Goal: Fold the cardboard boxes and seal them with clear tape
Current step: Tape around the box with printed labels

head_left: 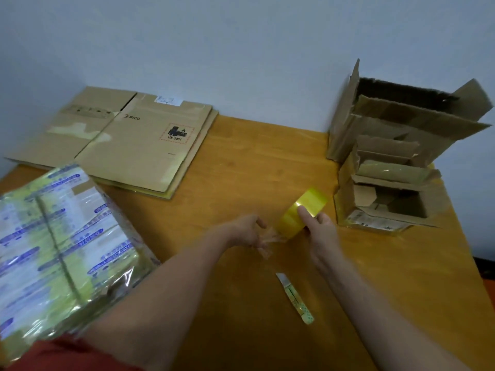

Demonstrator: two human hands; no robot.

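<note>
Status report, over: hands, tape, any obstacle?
Right hand grips yellowish clear tape roll. Left hand pinches its pulled-out end. Flattened brown cardboard boxes untouched, far left. Small utility knife lies below hands.

Flattened cardboard boxes [126,140] stacked at the table's [241,162] far left corner, sealed box [61,245] at its near left edge, large open box [396,121] at far right corner, smaller open box [388,199] just before it, tape roll [297,218] over the middle, utility knife [294,298] nearer the front edge.

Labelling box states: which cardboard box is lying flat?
The PICO-printed box, far left: collapsed flat on the table. The large box and small box at right stand open; the near-left box is assembled and taped over.
</note>
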